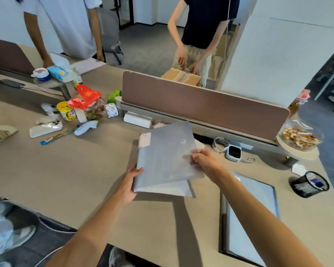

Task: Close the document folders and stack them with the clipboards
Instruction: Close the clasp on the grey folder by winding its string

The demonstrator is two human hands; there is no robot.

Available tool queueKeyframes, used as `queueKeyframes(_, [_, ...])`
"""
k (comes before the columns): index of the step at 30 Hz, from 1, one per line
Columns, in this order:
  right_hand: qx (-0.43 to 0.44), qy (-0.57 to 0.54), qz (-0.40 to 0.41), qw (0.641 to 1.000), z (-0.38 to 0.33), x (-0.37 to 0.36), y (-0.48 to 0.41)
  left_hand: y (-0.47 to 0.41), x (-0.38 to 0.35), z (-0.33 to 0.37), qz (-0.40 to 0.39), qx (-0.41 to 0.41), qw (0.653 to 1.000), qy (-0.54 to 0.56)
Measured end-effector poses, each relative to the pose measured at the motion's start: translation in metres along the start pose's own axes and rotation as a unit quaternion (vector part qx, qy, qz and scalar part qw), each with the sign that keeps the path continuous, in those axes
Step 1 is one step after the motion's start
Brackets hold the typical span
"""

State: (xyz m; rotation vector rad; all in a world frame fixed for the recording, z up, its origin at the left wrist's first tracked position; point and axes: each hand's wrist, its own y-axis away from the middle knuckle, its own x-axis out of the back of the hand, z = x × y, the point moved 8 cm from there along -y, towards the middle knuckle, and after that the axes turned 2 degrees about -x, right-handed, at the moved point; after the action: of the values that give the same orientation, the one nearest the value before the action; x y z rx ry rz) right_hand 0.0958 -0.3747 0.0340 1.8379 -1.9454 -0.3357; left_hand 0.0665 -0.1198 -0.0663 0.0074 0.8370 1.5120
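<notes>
Beige laminate desk (81, 170) lay wide and bare to your left, its near edge running diagonally below your forearms. A brown divider panel (201, 105) walled off the far side. By your right forearm, near the front edge, a dark-framed clipboard (249, 218) lay flat. At the middle you held a grey translucent document folder (162, 157) with a snap button, tilted above the surface. Your left hand (129, 182) clamped its left edge; your right hand (204, 160) pinched its flap. A black mesh cup (308, 184) stood right.
</notes>
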Motion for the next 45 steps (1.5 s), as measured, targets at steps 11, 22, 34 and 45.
queueKeyframes(11, [-0.237, 0.072, 0.002, 0.969, 0.146, -0.085, -0.017, -0.037, 0.135, -0.027, 0.104, 0.112, 0.975, -0.163])
queueKeyframes(22, [-0.176, -0.129, 0.010, 0.976, 0.116, -0.127, -0.047, -0.079, 0.155, 0.014, 0.015, 0.103, 0.964, -0.246])
queueKeyframes(34, [-0.119, -0.059, 0.060, 0.989, 0.126, -0.114, -0.062, -0.077, 0.149, 0.038, 0.024, 0.010, 0.984, -0.176])
queueKeyframes(45, [-0.157, 0.011, -0.142, 0.977, 0.117, -0.105, -0.073, -0.082, 0.137, 0.036, 0.073, 0.031, 0.962, -0.262])
